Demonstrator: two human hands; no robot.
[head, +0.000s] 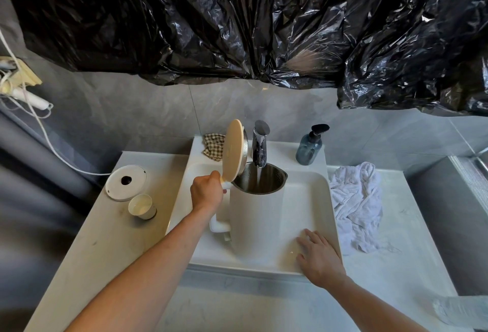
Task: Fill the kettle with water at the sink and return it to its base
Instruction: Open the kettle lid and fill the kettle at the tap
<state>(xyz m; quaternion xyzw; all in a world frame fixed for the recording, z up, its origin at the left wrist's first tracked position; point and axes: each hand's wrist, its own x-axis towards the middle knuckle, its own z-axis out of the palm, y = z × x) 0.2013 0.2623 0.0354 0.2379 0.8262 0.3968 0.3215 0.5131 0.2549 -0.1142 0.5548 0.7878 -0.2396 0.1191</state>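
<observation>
Tall white cylindrical electric kettle (254,215) standing upright in the white rectangular sink basin (313,199), open steel mouth directly under the chrome tap spout (260,146). Thin stream of water falling from spout into the kettle's interior; fill level not readable from this angle, possibly still low. Round cream hinged lid (232,150) tipped up nearly vertical on the kettle's left side, clear of the stream.

Left hand (207,194) at the top of the kettle's handle, fingers curled round it just below the lid hinge, gripping firmly. Right hand (318,255) lying flat on the basin's front right rim, fingers spread and relaxed, holding nothing, well apart from the kettle.

Round white kettle base (126,182) with dark centre contact on the pale marble bench (111,239), to the left of the sink, white cord trailing away leftward. Small cream paper cup (142,207) just in front of the base, near enough to be knocked on the way over.

Key relation for the return: base off to the left of the kettle, on the same side as the gripping left hand, so a lift straight up along the kettle's vertical axis and a sideways carry leftward, kept upright. Lid not yet closed; tap not yet off, and the free right hand the likelier one for it.
</observation>
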